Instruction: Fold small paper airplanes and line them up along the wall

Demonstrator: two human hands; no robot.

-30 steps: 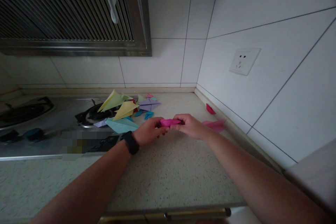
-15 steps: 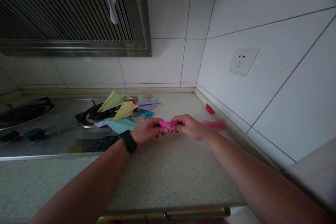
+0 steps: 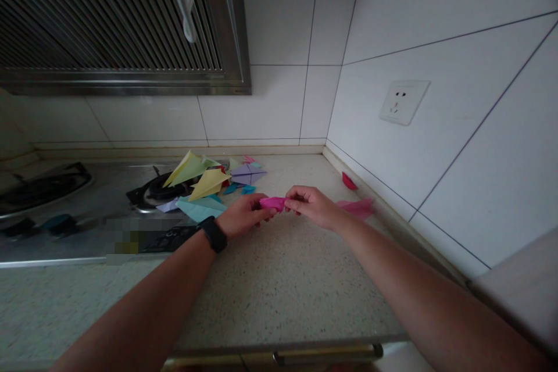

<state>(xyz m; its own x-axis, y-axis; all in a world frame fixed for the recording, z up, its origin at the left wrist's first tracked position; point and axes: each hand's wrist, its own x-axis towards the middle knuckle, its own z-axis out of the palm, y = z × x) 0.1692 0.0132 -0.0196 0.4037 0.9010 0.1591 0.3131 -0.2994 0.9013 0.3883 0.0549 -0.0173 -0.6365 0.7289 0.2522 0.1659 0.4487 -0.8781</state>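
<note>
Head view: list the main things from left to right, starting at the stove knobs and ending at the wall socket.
Black stove knob, blue stove knob, black wristwatch, left hand, pink folded paper, right hand, red folded paper, wall socket.

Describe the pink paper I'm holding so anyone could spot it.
Find the speckled countertop right of the stove. There, the left hand and right hand hold a bright pink folded paper. It alone is held; duller pink paper lies farther right.
</note>
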